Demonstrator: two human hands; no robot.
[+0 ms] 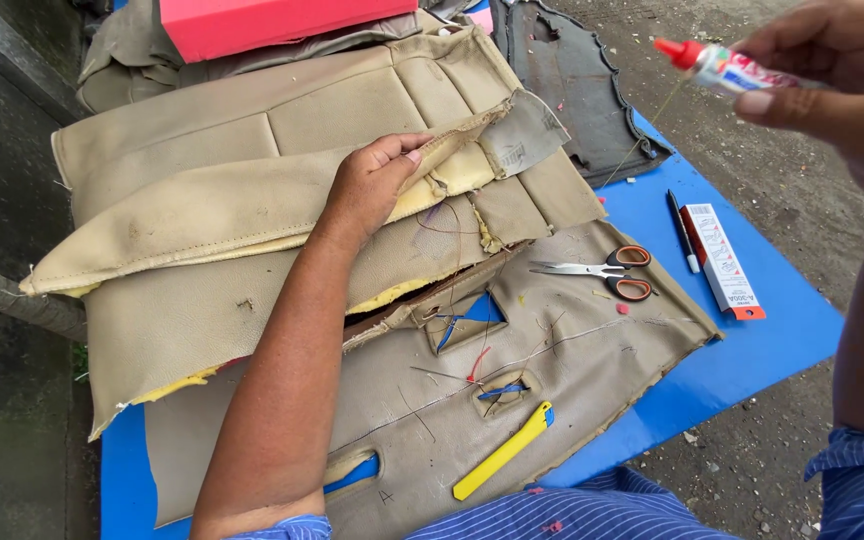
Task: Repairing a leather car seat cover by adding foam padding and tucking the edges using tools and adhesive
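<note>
1. Outdoors, on bare gravelly ground, stands a blue table [782,330] nearly buried under upholstery work; a grey concrete kerb runs along its left edge.
2. Filling most of the surface is a beige leatherette seat cover with stitched panels and yellow foam backing [252,200], laid over a flatter tan cover piece with cut slots [572,350] that reaches the near edge.
3. The left hand [372,185] lies on the beige cover with fingers curled over a torn flap's edge, folding it back so the yellow foam and fabric underside stay exposed.
4. The right hand [832,80] is raised above the table's far right corner, fingers pinched around a small white glue tube with a red nozzle [722,65]. The nozzle points left towards the opened seam, and a thin strand hangs from it.
5. Orange-handled scissors [607,272] rest on the tan piece by its right edge, within easy reach of that hand.
6. On bare blue near the right edge lie a black pen [682,230] and a narrow white and orange carton [722,260], side by side.
7. A yellow utility knife [504,450] sits slanted near the table's front edge.
8. At the far edge, a pink box [272,22] weighs on folded covers, beside a dark grey cover piece [572,90].
</note>
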